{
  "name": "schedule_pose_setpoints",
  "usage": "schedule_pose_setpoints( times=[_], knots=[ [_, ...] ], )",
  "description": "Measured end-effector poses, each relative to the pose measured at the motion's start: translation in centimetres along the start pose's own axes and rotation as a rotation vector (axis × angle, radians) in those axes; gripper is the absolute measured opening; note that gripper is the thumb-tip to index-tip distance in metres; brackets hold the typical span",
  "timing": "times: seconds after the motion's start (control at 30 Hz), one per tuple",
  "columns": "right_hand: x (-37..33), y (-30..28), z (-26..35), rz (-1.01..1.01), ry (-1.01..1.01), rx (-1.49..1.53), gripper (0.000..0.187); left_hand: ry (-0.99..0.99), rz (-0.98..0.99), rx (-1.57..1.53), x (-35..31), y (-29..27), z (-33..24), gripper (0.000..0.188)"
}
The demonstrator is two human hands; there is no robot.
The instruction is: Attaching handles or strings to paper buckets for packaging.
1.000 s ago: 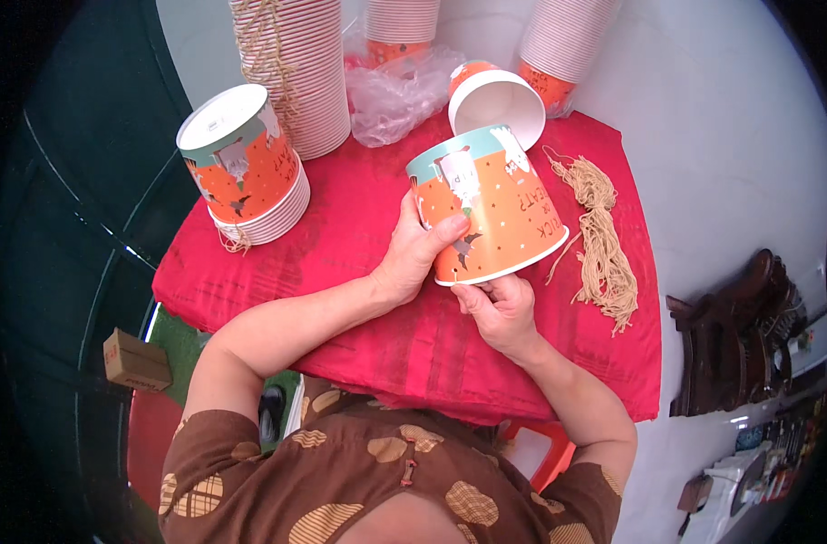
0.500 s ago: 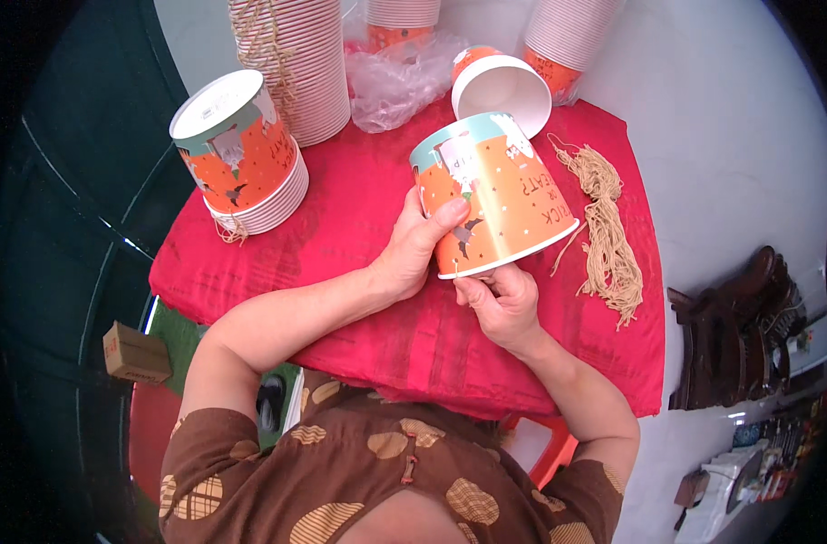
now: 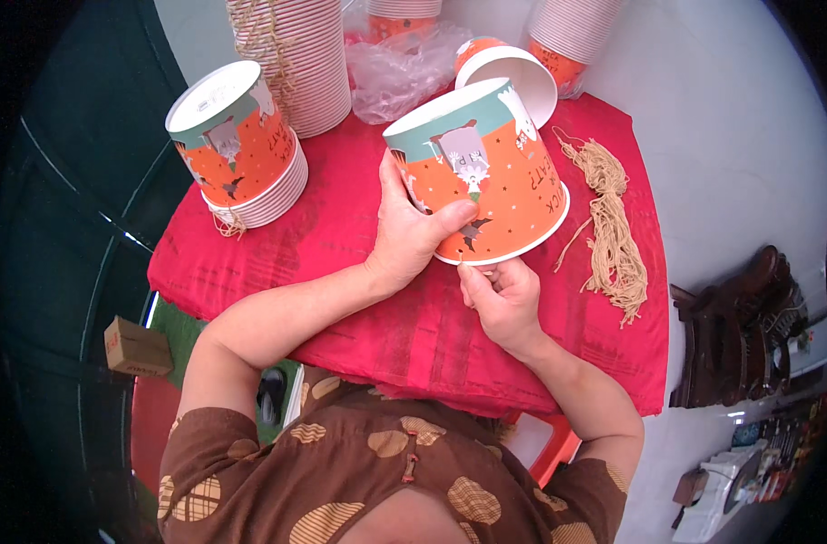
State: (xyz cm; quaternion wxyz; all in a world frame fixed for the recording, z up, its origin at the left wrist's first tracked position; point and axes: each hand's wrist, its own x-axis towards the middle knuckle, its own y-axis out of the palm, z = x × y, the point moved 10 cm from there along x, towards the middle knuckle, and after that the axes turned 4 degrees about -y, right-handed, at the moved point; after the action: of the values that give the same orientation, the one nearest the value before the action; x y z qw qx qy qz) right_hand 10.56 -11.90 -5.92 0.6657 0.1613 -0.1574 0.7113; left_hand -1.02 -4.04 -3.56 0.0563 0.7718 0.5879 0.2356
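An orange paper bucket (image 3: 513,213) with a teal band and Halloween pictures is held upside down, tilted, above the table. My left hand (image 3: 409,231) grips its left side, the thumb lying across the front. At the white rim below, my right hand (image 3: 504,299) is closed in a pinch, its other fingers curled under the bucket's mouth. A tiny pale bit shows at the rim beside the right thumb; what the fingertips hold is too small to tell. Right of the bucket lies a bundle of tan string (image 3: 608,231), one loose end trailing toward it.
A red cloth (image 3: 341,218) covers the table. Upside-down nested buckets (image 3: 228,150) stand at left, string hanging at their rims. Behind are a tall bucket stack (image 3: 300,63), crumpled clear plastic (image 3: 404,72), a bucket on its side (image 3: 513,77) and another stack (image 3: 577,32).
The bucket has tipped so that more of its white base shows, and its top has shifted left and away from me. My right hand stays pinched at the rim.
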Motion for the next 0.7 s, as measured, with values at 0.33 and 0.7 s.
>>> schedule_pose_setpoints(
  times=[0.33,0.7],
  knots=[
    [0.4,-1.2,-1.5,-0.020,0.056,-0.085,0.008,-0.073,0.009,0.191,1.3,-1.4,1.6,0.112],
    [0.8,-2.8,-2.9,-0.005,0.156,-0.011,0.016,0.142,-0.031,0.362,2.1,-3.2,-0.9,0.085]
  ],
)
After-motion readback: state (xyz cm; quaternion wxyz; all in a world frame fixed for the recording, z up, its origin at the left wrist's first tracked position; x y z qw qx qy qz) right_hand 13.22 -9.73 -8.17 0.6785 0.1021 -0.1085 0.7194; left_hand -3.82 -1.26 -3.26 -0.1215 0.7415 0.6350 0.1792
